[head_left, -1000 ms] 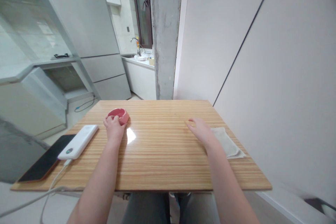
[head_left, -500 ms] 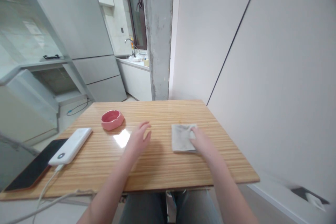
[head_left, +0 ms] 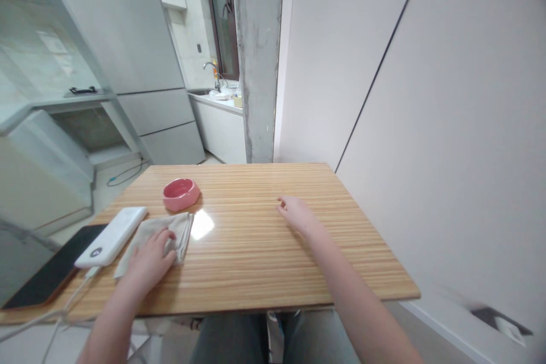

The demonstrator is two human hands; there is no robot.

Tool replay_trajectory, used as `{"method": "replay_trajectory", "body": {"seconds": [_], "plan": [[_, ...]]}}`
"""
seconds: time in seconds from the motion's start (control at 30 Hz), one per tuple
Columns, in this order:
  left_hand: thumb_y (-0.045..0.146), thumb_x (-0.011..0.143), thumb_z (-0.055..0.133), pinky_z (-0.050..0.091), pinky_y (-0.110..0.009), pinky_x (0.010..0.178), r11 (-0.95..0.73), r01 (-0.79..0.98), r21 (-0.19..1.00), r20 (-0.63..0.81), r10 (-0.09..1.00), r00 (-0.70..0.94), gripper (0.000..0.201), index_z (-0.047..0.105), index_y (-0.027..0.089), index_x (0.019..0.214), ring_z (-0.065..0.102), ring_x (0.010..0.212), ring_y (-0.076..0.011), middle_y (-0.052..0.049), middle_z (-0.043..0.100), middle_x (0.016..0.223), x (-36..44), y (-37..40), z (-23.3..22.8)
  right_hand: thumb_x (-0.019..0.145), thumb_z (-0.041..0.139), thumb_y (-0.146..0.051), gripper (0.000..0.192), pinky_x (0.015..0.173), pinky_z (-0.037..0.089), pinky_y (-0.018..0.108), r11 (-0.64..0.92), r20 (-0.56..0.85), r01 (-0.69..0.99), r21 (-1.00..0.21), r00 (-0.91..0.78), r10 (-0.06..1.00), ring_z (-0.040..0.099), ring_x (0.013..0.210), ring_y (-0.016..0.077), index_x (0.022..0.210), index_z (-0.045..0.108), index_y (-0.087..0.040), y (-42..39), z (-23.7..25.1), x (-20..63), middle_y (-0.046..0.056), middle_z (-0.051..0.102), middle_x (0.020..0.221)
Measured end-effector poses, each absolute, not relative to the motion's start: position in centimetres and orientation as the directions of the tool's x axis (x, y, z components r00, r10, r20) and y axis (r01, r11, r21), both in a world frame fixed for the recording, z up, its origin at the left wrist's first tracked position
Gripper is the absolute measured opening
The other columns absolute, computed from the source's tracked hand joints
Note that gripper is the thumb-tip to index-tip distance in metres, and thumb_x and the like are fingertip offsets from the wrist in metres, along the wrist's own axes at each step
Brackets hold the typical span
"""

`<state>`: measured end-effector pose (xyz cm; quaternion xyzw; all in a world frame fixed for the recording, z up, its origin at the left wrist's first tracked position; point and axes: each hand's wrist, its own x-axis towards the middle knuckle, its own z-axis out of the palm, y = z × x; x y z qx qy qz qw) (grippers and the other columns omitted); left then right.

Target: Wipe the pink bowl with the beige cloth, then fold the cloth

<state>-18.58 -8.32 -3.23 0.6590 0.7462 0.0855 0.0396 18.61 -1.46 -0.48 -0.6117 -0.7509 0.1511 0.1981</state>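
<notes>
L hand [head_left: 149, 260]: grip open, palm flat on grey cloth [head_left: 173, 229], pressing, not grasping. Cloth lies folded on worktop [head_left: 256, 261], near-left area, its L edge just beside white power bank [head_left: 111, 236]. Dark tablet [head_left: 46, 273] partly under the bank, cable [head_left: 63, 310] off front edge. R hand [head_left: 296, 213]: open, fingers loose, resting on bare worktop, mid-right, well apart from cloth. Pink dish [head_left: 181, 193] just beyond cloth. Fridge [head_left: 128, 28] far L.

Pink bowl [head_left: 181, 194], beige cloth [head_left: 164, 230], white power bank [head_left: 111, 236], striped wood table [head_left: 264, 256]
</notes>
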Motion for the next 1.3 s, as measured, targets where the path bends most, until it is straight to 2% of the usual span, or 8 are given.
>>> {"method": "replay_trajectory", "body": {"seconds": [0.1,0.2,0.27,0.4,0.57,0.73,1.13,1.3], "plan": [[0.021,0.068,0.043,0.036,-0.052,0.096,0.166,0.965,0.204,0.012,0.985,-0.172,0.027,0.055,0.021,0.092,0.047,0.12,-0.0311,-0.01,0.055,0.127,-18.3,-7.8,-2.2,0.084,0.049,-0.02,0.024,0.08,0.045,0.029,0.184,0.119,0.879,-0.439,-0.146,0.982,0.063,0.093,0.0204,0.101,0.065,-0.017,-0.3,-1.0,18.9,0.01,0.07,0.099],[0.024,0.071,0.044,0.035,-0.053,0.096,0.107,0.96,0.259,0.175,0.972,-0.155,0.026,0.055,0.019,0.095,0.043,0.124,-0.0327,-0.013,0.05,0.132,-14.4,-7.0,-0.9,0.083,0.049,-0.02,0.023,0.078,0.046,0.029,0.188,0.108,0.871,-0.454,-0.156,0.982,0.063,0.089,0.0199,0.098,0.066,-0.018,0.7,-1.6,18.4,0.009,0.07,0.093],[0.027,0.075,0.044,0.042,-0.041,0.091,-0.122,0.921,0.37,0.245,0.969,0.03,0.026,0.054,0.019,0.098,0.053,0.113,-0.0264,-0.012,0.058,0.121,-10.6,-6.2,0.0,0.084,0.047,-0.019,0.025,0.077,0.047,0.029,0.245,0.15,0.82,-0.517,-0.195,0.969,0.063,0.085,0.0182,0.1,0.065,-0.017,1.5,-2.2,17.8,0.009,0.07,0.092],[0.025,0.08,0.044,0.045,-0.028,0.066,-0.288,0.818,0.498,0.126,0.957,0.26,0.018,0.056,0.022,0.093,0.062,0.073,-0.0168,-0.003,0.066,0.083,-3.4,-3.1,1.1,0.082,0.042,-0.012,0.039,0.08,0.048,0.029,0.403,0.338,0.624,-0.67,-0.227,0.913,0.061,0.083,0.0137,0.118,0.057,-0.017,2.4,-4.0,16.6,0.007,0.066,0.101],[0.016,0.071,0.055,0.046,-0.029,0.078,-0.577,0.666,0.473,0.158,0.799,0.58,0.032,0.058,0.018,0.103,0.061,0.091,-0.0204,-0.009,0.065,0.104,1.5,1.0,-1.2,0.072,0.048,-0.008,0.058,0.09,0.046,0.032,0.45,0.355,0.519,-0.727,-0.277,0.893,0.059,0.097,0.0158,0.129,0.048,-0.019,1.5,-4.9,15.9,0.008,0.062,0.116],[0.016,0.074,0.051,0.047,-0.034,0.084,-0.502,0.728,0.467,0.13,0.854,0.504,0.027,0.063,0.015,0.099,0.062,0.096,-0.0238,-0.011,0.067,0.104,2.3,1.6,-4.3,0.073,0.048,-0.009,0.036,0.095,0.042,0.035,0.459,0.304,0.582,-0.672,-0.348,0.887,0.058,0.103,0.0193,0.103,0.065,-0.017,1.2,-4.5,15.7,0.008,0.067,0.106],[0.017,0.075,0.049,0.047,-0.033,0.084,-0.495,0.751,0.437,0.135,0.861,0.49,0.028,0.065,0.016,0.098,0.062,0.095,-0.0233,-0.01,0.068,0.102,2.5,1.7,-4.9,0.071,0.047,-0.007,0.036,0.092,0.044,0.034,0.45,0.301,0.526,-0.721,-0.347,0.888,0.059,0.098,0.0195,0.098,0.068,-0.019,1.7,-4.9,15.5,0.006,0.069,0.101],[0.012,0.073,0.049,0.046,-0.033,0.086,-0.504,0.71,0.492,0.249,0.863,0.44,0.028,0.063,0.018,0.097,0.059,0.096,-0.0204,-0.007,0.065,0.1,-0.3,2.5,-2.5,0.075,0.052,-0.014,0.051,0.086,0.047,0.033,0.417,0.319,0.448,-0.791,-0.279,0.906,0.059,0.086,0.0154,0.126,0.052,-0.021,2.1,-5.9,15.6,0.006,0.063,0.107]]}}
